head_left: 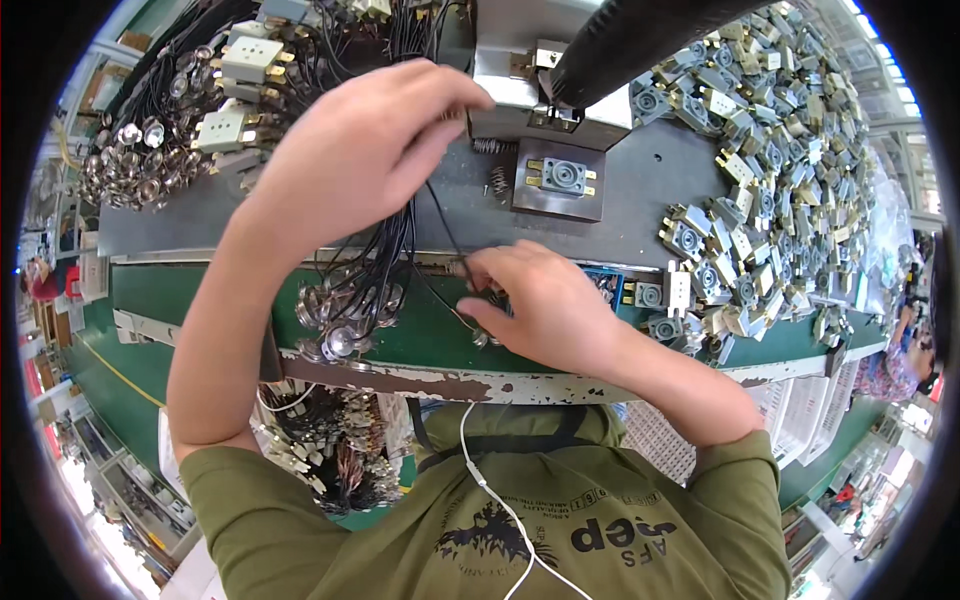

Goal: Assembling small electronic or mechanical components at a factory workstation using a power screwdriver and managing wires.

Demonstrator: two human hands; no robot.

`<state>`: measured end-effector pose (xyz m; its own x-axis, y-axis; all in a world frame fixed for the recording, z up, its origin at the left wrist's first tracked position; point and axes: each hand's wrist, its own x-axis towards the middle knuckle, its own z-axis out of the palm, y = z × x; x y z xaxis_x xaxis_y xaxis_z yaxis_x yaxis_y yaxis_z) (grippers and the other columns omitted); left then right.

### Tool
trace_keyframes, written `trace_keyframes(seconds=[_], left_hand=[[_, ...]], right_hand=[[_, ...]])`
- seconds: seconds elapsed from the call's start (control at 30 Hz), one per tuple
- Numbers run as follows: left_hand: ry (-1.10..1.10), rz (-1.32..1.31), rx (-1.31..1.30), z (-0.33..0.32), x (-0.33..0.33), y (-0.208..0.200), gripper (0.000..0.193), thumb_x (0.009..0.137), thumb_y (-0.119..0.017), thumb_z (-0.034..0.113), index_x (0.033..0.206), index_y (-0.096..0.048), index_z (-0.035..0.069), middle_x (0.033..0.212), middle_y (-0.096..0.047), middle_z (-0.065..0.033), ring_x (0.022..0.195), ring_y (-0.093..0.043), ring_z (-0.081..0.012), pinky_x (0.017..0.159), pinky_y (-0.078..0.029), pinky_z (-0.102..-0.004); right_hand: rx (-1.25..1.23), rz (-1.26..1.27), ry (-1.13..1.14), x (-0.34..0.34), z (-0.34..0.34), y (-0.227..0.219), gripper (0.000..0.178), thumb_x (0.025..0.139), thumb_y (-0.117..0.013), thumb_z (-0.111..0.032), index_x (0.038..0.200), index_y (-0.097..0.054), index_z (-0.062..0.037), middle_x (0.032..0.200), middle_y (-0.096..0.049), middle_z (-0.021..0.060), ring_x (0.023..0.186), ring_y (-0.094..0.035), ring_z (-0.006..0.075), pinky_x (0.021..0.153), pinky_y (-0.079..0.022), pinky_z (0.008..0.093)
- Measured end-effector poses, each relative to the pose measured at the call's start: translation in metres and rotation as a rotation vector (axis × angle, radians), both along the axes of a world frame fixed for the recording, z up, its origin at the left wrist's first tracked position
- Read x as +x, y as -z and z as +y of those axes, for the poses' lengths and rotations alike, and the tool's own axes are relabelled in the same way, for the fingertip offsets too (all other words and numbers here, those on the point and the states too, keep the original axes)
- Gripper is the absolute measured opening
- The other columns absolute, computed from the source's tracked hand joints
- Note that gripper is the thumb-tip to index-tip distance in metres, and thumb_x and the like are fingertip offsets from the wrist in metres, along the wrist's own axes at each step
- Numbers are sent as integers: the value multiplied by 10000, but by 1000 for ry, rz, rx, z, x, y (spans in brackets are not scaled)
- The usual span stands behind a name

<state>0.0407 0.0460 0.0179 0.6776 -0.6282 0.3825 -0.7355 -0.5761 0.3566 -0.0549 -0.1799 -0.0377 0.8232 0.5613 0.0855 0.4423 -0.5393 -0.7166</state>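
My left hand (pixel 365 145) reaches over the bench at the upper left, its fingers curled in toward the thumb. What lies between those fingertips is hidden. A thin black wire (pixel 445 218) runs from beneath it down to my right hand (pixel 545 305), whose bent fingers close on the wire near the bench's front edge. Below these fingers hangs a small shiny metal cup (pixel 482 338). A bundle of black wires (pixel 390 245) drapes over the edge beside my left wrist, with several metal cups (pixel 340 335) at its ends. A grey square switch-like part with brass tabs (pixel 563 177) sits on a metal block.
A metal press (pixel 550 85) with a thick black arm (pixel 640 45) stands behind the block, springs (pixel 498 180) beside it. Piled grey parts (pixel 770 190) cover the right side. Wired cups (pixel 150 160) and white blocks (pixel 250 60) lie left. A chipped rail (pixel 480 388) runs along the front.
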Motion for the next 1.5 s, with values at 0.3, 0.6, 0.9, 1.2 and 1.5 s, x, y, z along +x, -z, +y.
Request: trace_keyframes(seconds=[0.3, 0.6, 0.9, 1.2, 1.5], left_hand=[[-67, 2, 53, 15, 15, 26, 162, 943, -685, 92, 1094, -638, 58, 942, -669, -106, 903, -662, -317, 819, -530, -415], [146, -62, -12, -40, -1, 19, 128, 865, -707, 64, 992, -704, 67, 946, -684, -75, 878, -673, -289, 780, -542, -404], [178, -41, 109, -70, 6, 42, 123, 849, -702, 122, 936, -636, 67, 874, -656, -60, 852, -684, -261, 737, -551, -384], [155, 3, 114, -73, 3, 36, 141, 864, -723, 144, 942, -629, 74, 870, -636, -74, 846, -678, -259, 729, -547, -382], [185, 413, -1, -64, -16, 6, 233, 935, -712, 283, 1016, -681, 67, 877, -676, -118, 877, -671, -354, 777, -545, -448]], right_hand=[[-116, 620, 40, 48, -42, -63, 249, 1045, -560, -134, 1242, -655, -17, 710, -711, 75, 528, -663, 141, 553, -534, 289], [-165, -143, 120, 22, -78, -22, 207, 888, -744, -101, 1093, -765, -89, 773, -716, 126, 645, -685, 317, 583, -534, 375], [120, 77, 234, 0, -81, -6, 415, 867, -792, -30, 1265, -685, -73, 920, -667, 95, 775, -659, 210, 693, -542, 324], [421, 115, 263, -10, -90, -5, 476, 837, -809, 31, 1284, -656, -33, 1022, -684, 109, 928, -692, 191, 797, -577, 298], [267, -275, 525, 10, -76, -3, 344, 943, -712, 49, 1274, -621, 38, 1183, -698, 144, 1053, -700, 189, 890, -577, 292]])
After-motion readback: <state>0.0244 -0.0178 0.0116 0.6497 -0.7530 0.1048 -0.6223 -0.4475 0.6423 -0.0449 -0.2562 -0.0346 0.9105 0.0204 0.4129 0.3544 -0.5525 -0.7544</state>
